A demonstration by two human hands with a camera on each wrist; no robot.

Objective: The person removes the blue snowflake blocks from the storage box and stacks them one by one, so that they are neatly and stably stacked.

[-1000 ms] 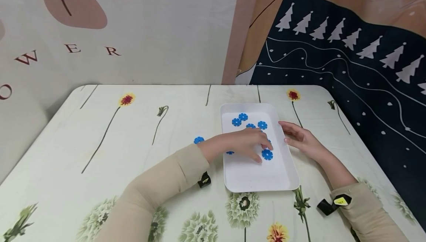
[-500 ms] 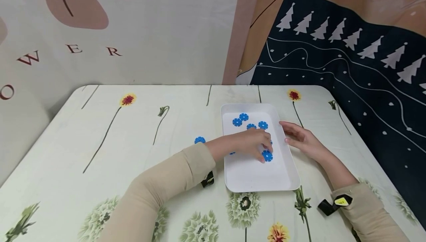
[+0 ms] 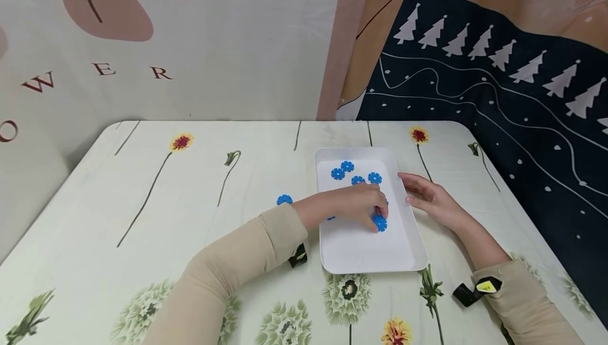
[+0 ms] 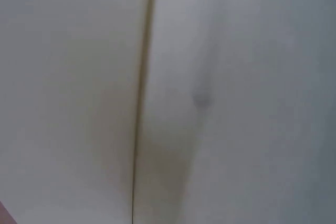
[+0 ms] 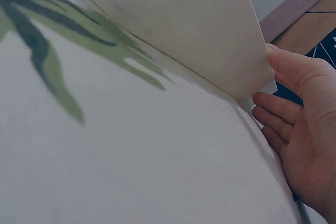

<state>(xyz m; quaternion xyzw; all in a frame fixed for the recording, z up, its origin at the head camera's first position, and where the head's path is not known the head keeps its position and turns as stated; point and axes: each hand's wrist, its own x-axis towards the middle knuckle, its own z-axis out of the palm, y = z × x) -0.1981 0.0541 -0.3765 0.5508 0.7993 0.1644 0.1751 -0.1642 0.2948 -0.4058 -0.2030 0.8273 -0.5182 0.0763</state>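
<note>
A white rectangular tray (image 3: 372,258) lies on the table, holding several blue notched plastic discs (image 3: 374,178). My left hand (image 3: 358,202) reaches over its left wall and pinches one blue notched disc (image 3: 380,223) between thumb and fingers, low in the tray. Other discs are partly hidden beneath that hand. At the right wall, my right hand (image 3: 432,200) steadies the rim with loosely bent fingers. The right wrist view shows that thumb touching the tray's edge (image 5: 210,30), fingertips by its base. Only blurred white tray surface (image 4: 252,129) fills the left wrist view.
Another blue notched disc (image 3: 284,199) lies on the table left of the tray, just beyond the left forearm. The flower-print cloth (image 3: 190,202) covers the tabletop. Behind stand a pale wall (image 3: 237,44) and a dark tree-print cloth (image 3: 475,86).
The left thumb and fingers have come together on the near disc, which has shifted slightly toward the left and nearer. The right hand and the tray have stayed put.
</note>
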